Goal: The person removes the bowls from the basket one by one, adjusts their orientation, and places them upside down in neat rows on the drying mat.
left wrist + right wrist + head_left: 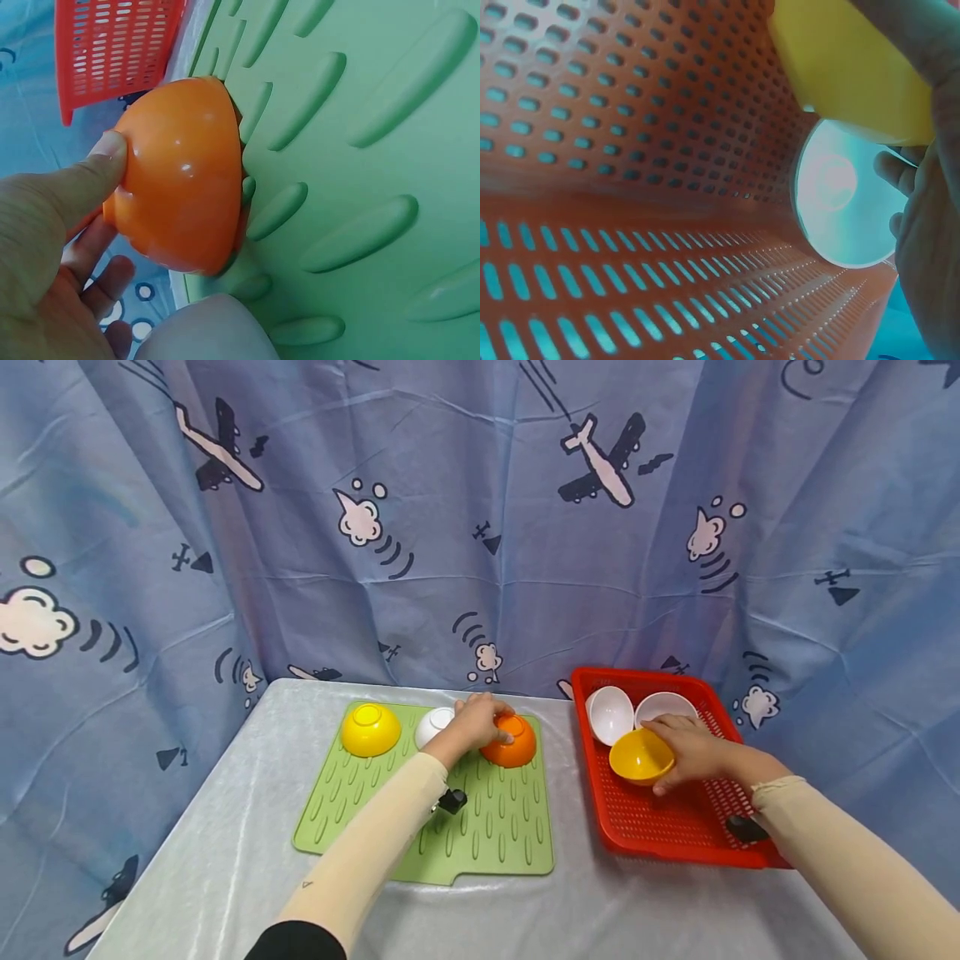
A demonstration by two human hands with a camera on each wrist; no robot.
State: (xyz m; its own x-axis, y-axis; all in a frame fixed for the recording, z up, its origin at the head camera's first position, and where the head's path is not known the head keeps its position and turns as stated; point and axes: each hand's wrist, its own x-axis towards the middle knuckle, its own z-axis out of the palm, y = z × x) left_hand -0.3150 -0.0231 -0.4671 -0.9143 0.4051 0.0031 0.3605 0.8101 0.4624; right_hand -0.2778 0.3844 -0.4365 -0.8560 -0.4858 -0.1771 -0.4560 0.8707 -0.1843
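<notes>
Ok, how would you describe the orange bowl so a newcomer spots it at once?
Find the green mat, left of the red basket. Near the mat's far right corner, the orange bowl is upside down, rightmost of three, gripped by the left hand. It alone is orange; the others are a white bowl and a yellow bowl.

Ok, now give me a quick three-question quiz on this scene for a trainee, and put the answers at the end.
1. What colour is the bowl that the left hand grips on the green mat?
2. True or false: all three bowls on the mat have their openings facing up.
3. Besides the yellow bowl in the right hand, how many white bowls are in the red basket?

Key
1. Orange; it is the orange bowl.
2. False; the orange bowl, the white bowl and the other yellow bowl there are all upside down.
3. Two.
</notes>
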